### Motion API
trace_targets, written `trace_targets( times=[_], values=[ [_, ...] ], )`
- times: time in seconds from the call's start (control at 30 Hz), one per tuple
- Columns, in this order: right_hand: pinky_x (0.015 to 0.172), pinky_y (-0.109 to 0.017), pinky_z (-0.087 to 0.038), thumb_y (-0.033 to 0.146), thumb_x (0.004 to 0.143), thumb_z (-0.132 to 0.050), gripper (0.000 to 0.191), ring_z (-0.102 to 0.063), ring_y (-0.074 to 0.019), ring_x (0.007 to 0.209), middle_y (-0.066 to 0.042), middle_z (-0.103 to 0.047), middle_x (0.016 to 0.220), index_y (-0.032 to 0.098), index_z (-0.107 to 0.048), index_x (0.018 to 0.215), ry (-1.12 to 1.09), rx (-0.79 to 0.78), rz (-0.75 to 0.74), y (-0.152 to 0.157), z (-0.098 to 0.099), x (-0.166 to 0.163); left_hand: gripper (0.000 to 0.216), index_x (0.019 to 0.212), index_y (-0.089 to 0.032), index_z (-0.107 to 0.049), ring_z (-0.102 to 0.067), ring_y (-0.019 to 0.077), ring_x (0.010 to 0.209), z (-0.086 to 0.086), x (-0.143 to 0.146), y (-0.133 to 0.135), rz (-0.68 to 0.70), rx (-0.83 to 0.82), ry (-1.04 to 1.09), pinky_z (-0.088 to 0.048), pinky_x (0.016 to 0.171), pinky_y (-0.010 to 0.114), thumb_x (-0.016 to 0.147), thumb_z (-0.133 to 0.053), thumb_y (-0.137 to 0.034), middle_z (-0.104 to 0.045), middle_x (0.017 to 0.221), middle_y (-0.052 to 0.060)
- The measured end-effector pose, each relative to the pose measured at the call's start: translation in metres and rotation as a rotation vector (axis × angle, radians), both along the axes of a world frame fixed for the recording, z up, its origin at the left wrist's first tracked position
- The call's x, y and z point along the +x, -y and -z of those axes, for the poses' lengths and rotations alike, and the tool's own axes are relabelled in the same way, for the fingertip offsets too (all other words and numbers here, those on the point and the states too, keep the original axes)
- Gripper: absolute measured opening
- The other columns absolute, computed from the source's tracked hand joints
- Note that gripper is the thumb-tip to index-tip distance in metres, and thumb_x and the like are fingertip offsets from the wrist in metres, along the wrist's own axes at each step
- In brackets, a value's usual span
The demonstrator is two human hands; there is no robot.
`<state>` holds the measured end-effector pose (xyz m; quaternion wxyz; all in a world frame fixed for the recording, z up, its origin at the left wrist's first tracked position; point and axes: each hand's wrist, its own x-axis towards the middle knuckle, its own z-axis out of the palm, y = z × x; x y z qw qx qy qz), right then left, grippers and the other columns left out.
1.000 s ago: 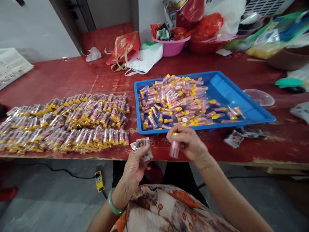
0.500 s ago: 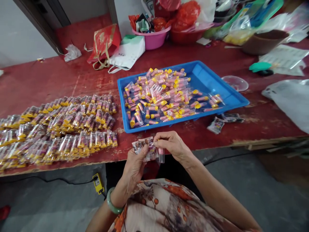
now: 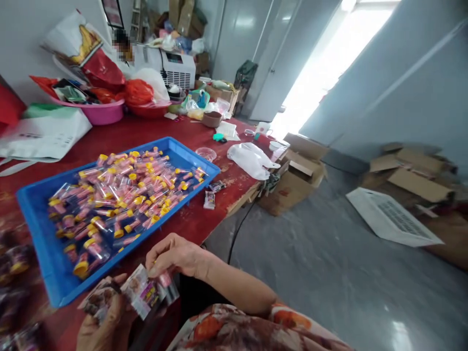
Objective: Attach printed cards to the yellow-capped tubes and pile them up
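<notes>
My left hand (image 3: 104, 319) is closed round a small stack of printed wrappers (image 3: 141, 291) at the bottom left. My right hand (image 3: 175, 256) pinches a clear tube (image 3: 168, 285) with pink contents, held against the wrappers. Just beyond both hands, on the red table (image 3: 190, 222), a blue tray (image 3: 40, 236) holds several yellow-capped tubes (image 3: 124, 190). At the far left edge, blurred filled tubes (image 3: 14, 258) lie on the table.
Loose wrappers (image 3: 210, 199) and a white plastic bag (image 3: 252, 160) lie near the table's right end. Pink bowl (image 3: 98, 113), red bags and clutter stand at the back. Cardboard boxes (image 3: 292, 183) and a white grille panel (image 3: 393, 222) rest on the grey floor.
The camera has swung sharply right, so the room and floor now show. My hands stay together with the tube and wrappers, and now sit low at the left.
</notes>
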<state>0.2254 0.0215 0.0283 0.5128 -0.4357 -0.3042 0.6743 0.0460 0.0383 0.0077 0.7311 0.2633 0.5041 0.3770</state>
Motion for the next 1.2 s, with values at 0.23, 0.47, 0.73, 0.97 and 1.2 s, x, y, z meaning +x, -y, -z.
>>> trace_targets(
  times=[0.23,0.47,0.73,0.97,1.2],
  values=[
    [0.039,-0.017,-0.031,0.025,0.055,-0.072,0.015,-0.043,-0.0064,0.036,0.003,-0.055,0.046,0.013,-0.066,0.062,-0.016,0.004,0.035,0.019,0.002,0.005,0.041,0.079,-0.016,-0.062,-0.051,0.0070,0.049,-0.009,0.013,0.000,0.046,-0.055,0.189,-0.046,0.047,0.017,0.056,-0.088,-0.036,-0.054,0.059,-0.005],
    [0.040,-0.017,-0.028,0.025,0.060,-0.072,0.013,-0.039,-0.0054,0.037,0.003,-0.052,0.045,0.014,-0.064,0.060,-0.042,0.007,-0.015,0.018,0.010,0.004,0.053,0.113,-0.021,-0.061,-0.045,0.0042,0.051,0.003,0.004,0.003,0.038,0.033,0.312,-0.038,0.047,0.014,0.066,-0.083,-0.026,-0.057,0.069,-0.003],
    [0.041,-0.020,-0.026,0.029,0.060,-0.070,0.016,-0.036,-0.0063,0.039,0.004,-0.047,0.046,0.015,-0.062,0.059,0.096,-0.017,-0.018,0.010,0.005,-0.004,0.054,0.076,-0.014,-0.058,-0.017,0.0006,0.042,0.003,-0.003,0.003,0.042,-0.100,0.344,-0.015,0.036,0.012,0.044,-0.093,-0.038,-0.025,0.048,-0.012],
    [0.053,-0.023,-0.033,0.026,0.062,-0.067,0.014,-0.041,-0.0087,0.051,0.002,-0.050,0.052,0.015,-0.062,0.056,0.254,0.136,-0.075,0.002,-0.002,-0.005,0.039,0.067,-0.015,-0.056,-0.037,0.0046,0.039,-0.012,-0.002,0.000,0.138,-0.236,0.149,-0.034,0.041,0.019,0.049,-0.090,-0.020,-0.041,0.045,-0.008],
    [0.048,-0.021,-0.031,0.037,0.071,-0.073,0.022,-0.044,-0.0090,0.053,0.000,-0.054,0.062,0.017,-0.068,0.076,0.355,0.077,0.047,0.019,0.005,0.011,0.044,0.080,-0.013,-0.066,-0.061,0.0175,0.058,-0.021,-0.006,0.001,0.107,-0.171,0.092,-0.047,0.050,0.026,0.046,-0.091,-0.025,-0.067,0.069,0.006]
  ],
)
